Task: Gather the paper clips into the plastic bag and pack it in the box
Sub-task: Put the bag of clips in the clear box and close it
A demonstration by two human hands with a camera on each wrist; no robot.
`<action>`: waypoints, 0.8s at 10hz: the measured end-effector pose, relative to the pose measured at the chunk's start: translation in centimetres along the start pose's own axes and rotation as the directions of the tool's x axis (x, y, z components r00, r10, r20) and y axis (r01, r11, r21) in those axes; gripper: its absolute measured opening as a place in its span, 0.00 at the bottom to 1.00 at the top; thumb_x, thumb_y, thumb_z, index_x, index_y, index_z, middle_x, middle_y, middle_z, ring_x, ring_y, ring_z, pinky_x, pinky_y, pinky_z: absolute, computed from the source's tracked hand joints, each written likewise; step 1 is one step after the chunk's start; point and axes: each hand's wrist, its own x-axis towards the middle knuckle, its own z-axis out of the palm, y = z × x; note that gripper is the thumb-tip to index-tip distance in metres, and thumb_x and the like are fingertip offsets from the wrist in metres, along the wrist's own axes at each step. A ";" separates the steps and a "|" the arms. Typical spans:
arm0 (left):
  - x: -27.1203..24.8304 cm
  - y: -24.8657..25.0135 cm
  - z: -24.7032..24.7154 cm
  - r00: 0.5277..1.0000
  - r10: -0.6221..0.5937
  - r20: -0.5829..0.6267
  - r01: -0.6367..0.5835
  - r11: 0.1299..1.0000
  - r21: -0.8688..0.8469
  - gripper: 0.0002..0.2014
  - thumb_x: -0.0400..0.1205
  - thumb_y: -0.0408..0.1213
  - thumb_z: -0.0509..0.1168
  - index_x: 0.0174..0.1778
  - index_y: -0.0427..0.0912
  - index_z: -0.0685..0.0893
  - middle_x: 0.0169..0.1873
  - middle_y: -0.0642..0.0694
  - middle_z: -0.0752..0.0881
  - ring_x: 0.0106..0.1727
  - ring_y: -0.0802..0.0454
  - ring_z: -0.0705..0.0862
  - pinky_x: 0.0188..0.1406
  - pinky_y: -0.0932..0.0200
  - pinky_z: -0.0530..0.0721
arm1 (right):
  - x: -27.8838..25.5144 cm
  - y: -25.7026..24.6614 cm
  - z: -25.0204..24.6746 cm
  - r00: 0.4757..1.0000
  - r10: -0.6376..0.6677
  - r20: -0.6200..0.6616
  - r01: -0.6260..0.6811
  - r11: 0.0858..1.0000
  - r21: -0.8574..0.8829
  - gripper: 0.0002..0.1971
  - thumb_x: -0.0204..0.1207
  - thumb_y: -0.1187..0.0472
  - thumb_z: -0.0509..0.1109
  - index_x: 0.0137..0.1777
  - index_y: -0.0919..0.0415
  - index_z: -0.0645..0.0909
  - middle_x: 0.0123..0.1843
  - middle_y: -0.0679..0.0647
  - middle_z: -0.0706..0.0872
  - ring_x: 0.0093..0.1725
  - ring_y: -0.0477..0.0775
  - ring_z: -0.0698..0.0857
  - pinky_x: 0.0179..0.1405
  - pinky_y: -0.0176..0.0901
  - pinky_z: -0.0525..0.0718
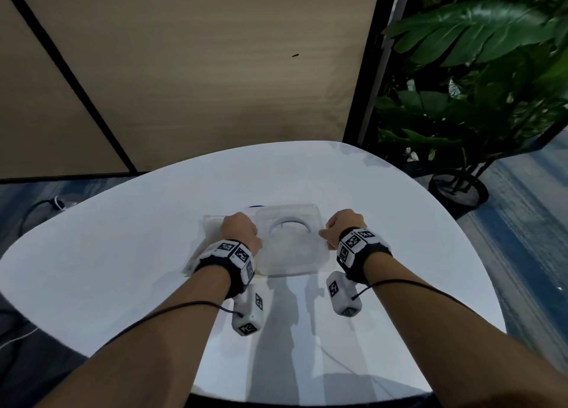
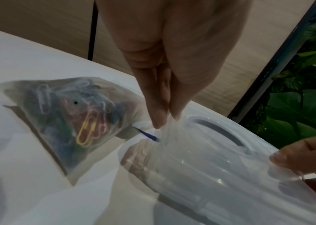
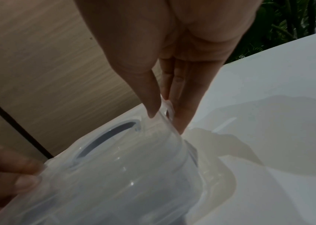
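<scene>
The head view looks steeply down from above onto the white table (image 1: 123,254), taking in both forearms, the wall panel beyond the far edge and a potted plant (image 1: 479,78) at the far right. The left wrist view sits very near the left hand (image 2: 163,64), facing along its fingers toward the far right. The right wrist view sits as close to the right hand (image 3: 172,53), facing far and left. All three share the clear box (image 1: 290,241) (image 2: 220,164) (image 3: 118,175); each wrist view also catches the other hand's fingertips.
</scene>
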 end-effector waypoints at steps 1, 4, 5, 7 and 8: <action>0.4 -0.5 0.2 1.000 0.022 -0.005 -0.022 1.000 0.021 0.10 0.72 0.33 0.80 0.49 0.36 0.94 0.52 0.40 0.93 0.59 0.44 0.91 0.62 0.58 0.87 | 0.2 -0.7 -0.1 1.000 0.000 0.008 0.001 0.997 -0.081 0.13 0.63 0.58 0.79 0.46 0.62 0.86 0.46 0.59 0.91 0.42 0.62 0.92 0.47 0.52 0.92; 1.7 0.2 -0.4 0.999 -0.001 0.045 -0.003 0.996 0.092 0.13 0.69 0.35 0.81 0.48 0.36 0.94 0.47 0.40 0.95 0.51 0.43 0.94 0.55 0.51 0.92 | -0.3 -2.0 0.5 0.978 -0.207 -0.016 0.179 0.879 -0.441 0.07 0.79 0.64 0.67 0.55 0.63 0.82 0.57 0.63 0.85 0.54 0.64 0.85 0.46 0.46 0.82; 2.1 0.0 -0.6 0.998 0.012 0.066 -0.019 0.995 0.095 0.13 0.70 0.35 0.81 0.48 0.35 0.93 0.46 0.38 0.95 0.49 0.42 0.94 0.54 0.49 0.93 | -0.2 -1.2 1.1 0.976 -0.211 -0.060 0.168 0.894 -0.416 0.05 0.81 0.61 0.63 0.52 0.62 0.77 0.51 0.62 0.84 0.44 0.63 0.81 0.39 0.46 0.79; 3.7 -0.4 -2.1 0.990 0.094 0.105 -0.109 0.983 0.149 0.19 0.73 0.49 0.79 0.50 0.37 0.93 0.49 0.43 0.94 0.52 0.44 0.92 0.54 0.56 0.90 | 1.4 -2.1 -0.1 0.991 -0.072 0.117 0.117 0.882 -0.456 0.11 0.77 0.55 0.65 0.53 0.61 0.79 0.50 0.60 0.88 0.47 0.64 0.90 0.49 0.52 0.90; 3.9 -0.4 -4.1 0.987 0.099 0.126 -0.119 0.980 0.158 0.24 0.75 0.59 0.75 0.57 0.43 0.90 0.57 0.45 0.91 0.59 0.46 0.89 0.60 0.58 0.84 | 2.6 -6.5 -4.3 0.978 -0.041 0.203 0.146 0.831 -0.537 0.15 0.77 0.54 0.70 0.55 0.64 0.87 0.53 0.59 0.91 0.51 0.60 0.90 0.54 0.50 0.89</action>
